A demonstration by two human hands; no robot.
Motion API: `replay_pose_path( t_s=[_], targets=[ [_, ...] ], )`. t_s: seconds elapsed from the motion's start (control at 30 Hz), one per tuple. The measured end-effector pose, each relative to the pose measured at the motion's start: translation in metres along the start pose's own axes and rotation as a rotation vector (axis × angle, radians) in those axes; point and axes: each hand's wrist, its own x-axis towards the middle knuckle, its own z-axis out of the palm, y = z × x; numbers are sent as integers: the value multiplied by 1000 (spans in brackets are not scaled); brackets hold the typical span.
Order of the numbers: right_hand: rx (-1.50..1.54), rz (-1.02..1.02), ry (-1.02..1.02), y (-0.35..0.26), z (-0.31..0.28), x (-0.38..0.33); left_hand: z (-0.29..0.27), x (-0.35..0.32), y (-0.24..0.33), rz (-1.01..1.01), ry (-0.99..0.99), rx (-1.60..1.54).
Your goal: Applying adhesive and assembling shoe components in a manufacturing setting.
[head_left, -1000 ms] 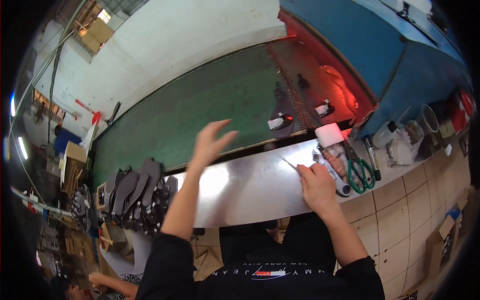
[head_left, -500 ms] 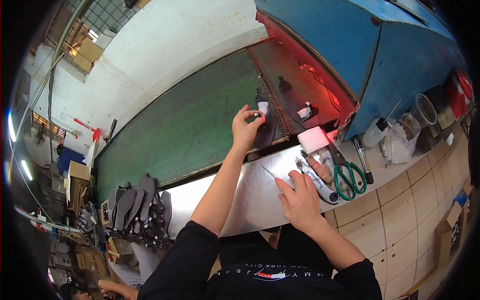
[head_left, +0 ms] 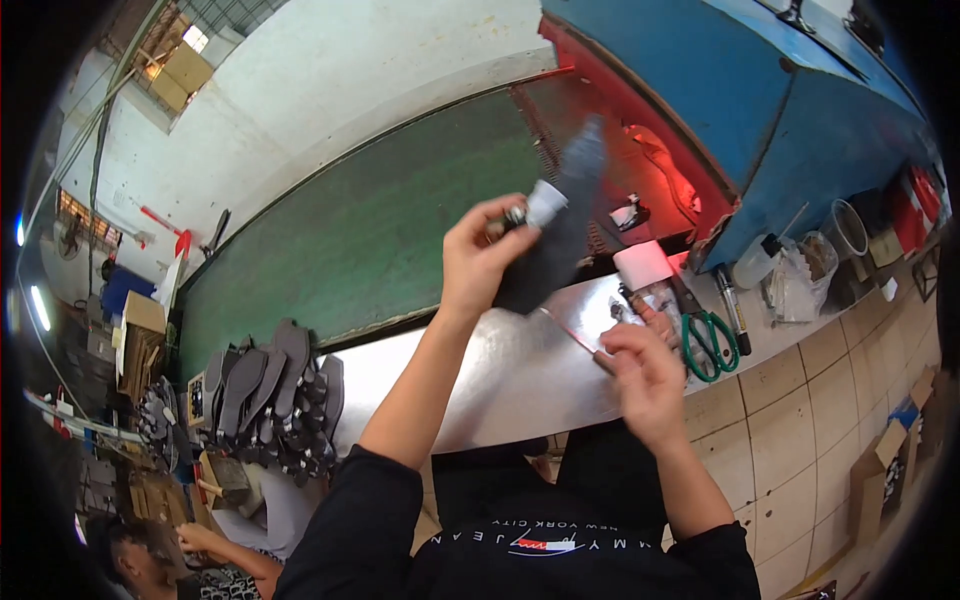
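Note:
My left hand [head_left: 485, 255] is closed on a dark grey sandal [head_left: 550, 265], gripping it by the strap area, where a white wrapping [head_left: 545, 203] shows. The sandal is tilted and smeared by motion, over the edge between the green belt and the metal table. My right hand [head_left: 648, 385] has its fingers curled round the brownish handle of a thin pointed metal tool [head_left: 578, 338], perhaps an awl. The tool's tip points up and left, close to the sandal's lower end.
Green-handled scissors [head_left: 708, 345], a pink-white block [head_left: 643, 264] and a marker [head_left: 733, 310] lie right on the metal table [head_left: 440, 390]. Dark sandals [head_left: 265, 385] are piled left. Beyond are the green conveyor belt [head_left: 350, 230] and a blue machine [head_left: 700, 90]. Another person sits lower left.
My left hand has lifted the sandal off the belt, and it now slants over the table edge. My right hand has shifted right with the pointed tool.

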Motion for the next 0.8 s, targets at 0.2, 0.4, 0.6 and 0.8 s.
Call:
replay_pose_path(
  t_s=[0.2, 0.4, 0.6, 0.8],
  targets=[
    [674, 268, -237, -45, 38, 12, -38, -143, 14, -324, -315, -385],
    [735, 376, -207, -54, 54, 4, -79, -192, -5, -385, -150, -561],
    [-6, 271, -451, -50, 74, -28, -98, -220, -20, -402, -21, -508],
    [-206, 67, -422, -46, 78, -39, -101, -224, -25, -382, 4, -487]
  ],
)
